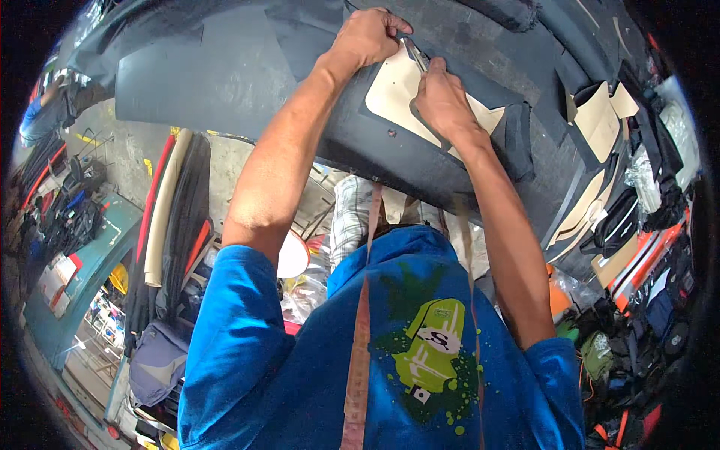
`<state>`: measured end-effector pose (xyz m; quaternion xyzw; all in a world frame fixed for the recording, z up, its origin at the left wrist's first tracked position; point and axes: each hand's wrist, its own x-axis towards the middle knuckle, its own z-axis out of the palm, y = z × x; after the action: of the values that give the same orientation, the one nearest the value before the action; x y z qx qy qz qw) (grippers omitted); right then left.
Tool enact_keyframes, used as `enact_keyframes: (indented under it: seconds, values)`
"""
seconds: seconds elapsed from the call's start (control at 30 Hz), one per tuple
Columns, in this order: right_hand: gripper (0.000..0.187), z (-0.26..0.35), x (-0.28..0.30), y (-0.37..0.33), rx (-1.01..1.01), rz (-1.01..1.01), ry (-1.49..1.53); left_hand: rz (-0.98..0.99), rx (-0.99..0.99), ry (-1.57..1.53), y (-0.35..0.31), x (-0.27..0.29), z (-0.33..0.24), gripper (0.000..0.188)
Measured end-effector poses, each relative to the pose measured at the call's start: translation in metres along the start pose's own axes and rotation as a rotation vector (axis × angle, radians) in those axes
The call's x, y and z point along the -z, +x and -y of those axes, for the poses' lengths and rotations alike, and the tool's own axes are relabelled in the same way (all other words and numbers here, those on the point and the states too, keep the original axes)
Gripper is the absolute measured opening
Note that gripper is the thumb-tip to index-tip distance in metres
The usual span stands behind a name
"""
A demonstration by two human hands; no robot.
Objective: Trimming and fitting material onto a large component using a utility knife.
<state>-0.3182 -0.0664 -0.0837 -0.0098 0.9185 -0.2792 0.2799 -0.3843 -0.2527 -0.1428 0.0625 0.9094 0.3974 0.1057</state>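
Note:
A cream pattern piece [392, 91] with rounded corners lies on black sheet material [341, 139] on the work table. My right hand [444, 101] is closed around a slim metal tool [417, 55], its tip along the upper edge of the cream piece. Most of that tool is hidden by the fingers, so its kind is unclear. At the cream piece's upper left corner, my left hand [369, 37] has its fingers curled down on the black material, thumb and forefinger close to the tool's tip. More of the cream piece shows right of my right wrist.
Further cream pattern pieces [598, 124] lie at the table's right end, near black cloth and bags. Fabric rolls [166, 202] stand on the left beside a green-edged table [94, 262]. A measuring tape [360, 352] hangs down my front. Another person [56, 109] is at far left.

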Motion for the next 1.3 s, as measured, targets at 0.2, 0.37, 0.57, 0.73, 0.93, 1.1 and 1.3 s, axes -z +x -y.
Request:
enact_keyframes:
  seconds: [0.2,0.37,0.57,0.73,0.93,1.1,1.3]
  values:
    - [0.019,0.005,0.003,0.001,-0.006,0.027,-0.026,0.028,-0.009,0.054,0.001,0.006,-0.012,0.037]
    - [0.023,0.011,0.005,0.003,-0.028,0.069,-0.070,0.118,0.032,0.155,0.003,0.010,-0.025,0.034]
    - [0.026,0.018,0.004,0.006,-0.023,0.089,-0.090,0.079,-0.009,0.254,0.014,0.002,-0.011,0.025]
    - [0.028,0.022,0.006,0.006,-0.038,0.106,-0.112,0.124,0.048,0.305,0.017,0.000,-0.012,0.026]
    - [0.026,0.016,0.002,0.003,-0.028,0.077,-0.165,0.152,0.099,0.295,0.018,0.005,-0.019,0.026]
    - [0.028,0.016,0.004,-0.002,-0.021,0.099,-0.158,0.139,0.125,0.289,0.020,0.003,-0.016,0.026]
    - [0.030,0.013,0.004,-0.008,-0.034,0.114,-0.172,0.226,0.130,0.255,0.017,0.009,-0.022,0.026]
